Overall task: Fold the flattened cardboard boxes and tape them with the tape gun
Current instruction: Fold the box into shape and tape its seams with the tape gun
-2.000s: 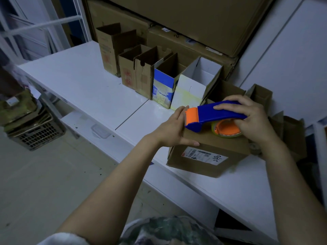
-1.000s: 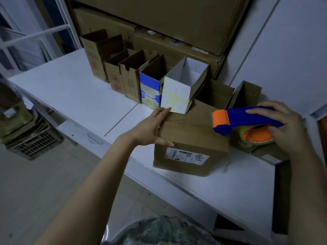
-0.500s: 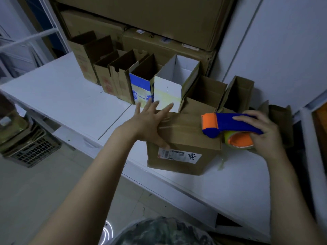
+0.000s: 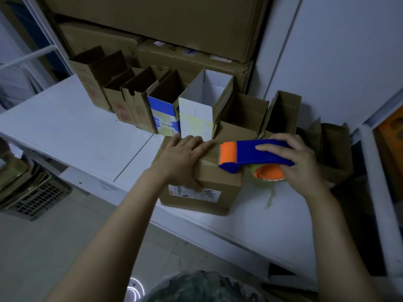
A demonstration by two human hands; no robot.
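A folded brown cardboard box with a white label on its front stands on the white table. My left hand lies flat on the box's top, fingers stretched out, thumb down on the front face. My right hand grips the blue and orange tape gun by its handle. The gun's orange nose sits over the right end of the box top. A strip of tape hangs loose below the roll.
A row of several open, upright boxes stands behind the brown box, along the large stacked cartons. More folded cardboard lies at the right by the wall. A crate sits on the floor at left.
My right hand swung the tape gun off to the right and has brought it back over the box's right end. My left hand went from spread fingers to lying flat on the top.
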